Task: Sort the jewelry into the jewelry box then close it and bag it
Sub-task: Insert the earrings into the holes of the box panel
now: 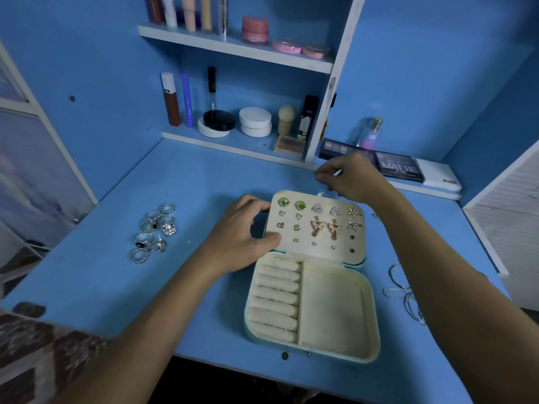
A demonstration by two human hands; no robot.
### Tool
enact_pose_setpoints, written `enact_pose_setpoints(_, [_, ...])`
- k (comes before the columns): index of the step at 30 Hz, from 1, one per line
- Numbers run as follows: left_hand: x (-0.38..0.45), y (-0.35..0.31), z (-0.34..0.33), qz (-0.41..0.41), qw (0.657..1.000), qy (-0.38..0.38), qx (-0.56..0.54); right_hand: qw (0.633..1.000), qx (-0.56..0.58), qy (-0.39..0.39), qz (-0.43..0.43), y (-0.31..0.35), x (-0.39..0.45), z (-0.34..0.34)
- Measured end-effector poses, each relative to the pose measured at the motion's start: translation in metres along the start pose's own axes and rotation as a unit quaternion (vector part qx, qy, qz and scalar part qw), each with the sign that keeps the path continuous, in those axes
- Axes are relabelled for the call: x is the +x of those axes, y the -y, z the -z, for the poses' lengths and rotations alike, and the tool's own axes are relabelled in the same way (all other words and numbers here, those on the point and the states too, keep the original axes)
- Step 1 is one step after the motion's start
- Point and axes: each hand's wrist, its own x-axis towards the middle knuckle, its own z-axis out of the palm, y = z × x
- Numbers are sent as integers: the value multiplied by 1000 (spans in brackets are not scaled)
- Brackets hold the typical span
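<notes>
Cream lining filled the open box point(313, 304), which lay at lower centre of the frame on the blue surface point(175, 182). Its earring panel point(316, 225) stood raised at the hinge, carrying rows of studs and drops with a few holes unfilled at lower right. The left hand point(242, 231) gripped the panel's left edge, thumb on the face and fingers curled behind. The right hand point(350, 176), just above the panel's top edge, had thumb and forefinger pinched together; whether they held a small earring could not be told. Rings point(154, 231) lay clustered at centre left, well apart from the box, and the ring rolls point(277, 298) and open tray point(332, 310) were empty. Thin bangles point(405, 290) lay at right, near the forearm. Judged by appearance, the pieces were light, small and slippery, best pinched at the ornament or band; posts and the drop earrings looked easy to bend. The panel seemed thin and apt to flex, hence support at its edge. The box looked light and fairly stiff, suited to a grasp across both sides once closed.
</notes>
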Motion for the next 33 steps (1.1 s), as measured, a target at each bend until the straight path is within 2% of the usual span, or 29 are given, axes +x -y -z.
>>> enact_pose_setpoints(8, [0, 1, 1, -4, 1000, -2, -2, 989, -122, 62, 61, 12, 31, -15])
enact_pose_setpoints(21, [-1, 0, 1, -10, 1000, -2, 2, 976, -195, 80, 48, 17, 48, -24])
enact_pose_setpoints(27, [-2, -1, 2, -11, 1000, 1, -3, 977, -197, 76, 40, 16, 47, -24])
enact_pose_setpoints(33, [-1, -1, 2, -15, 1000, 0, -6, 993, -108, 50, 8, 9, 34, -13])
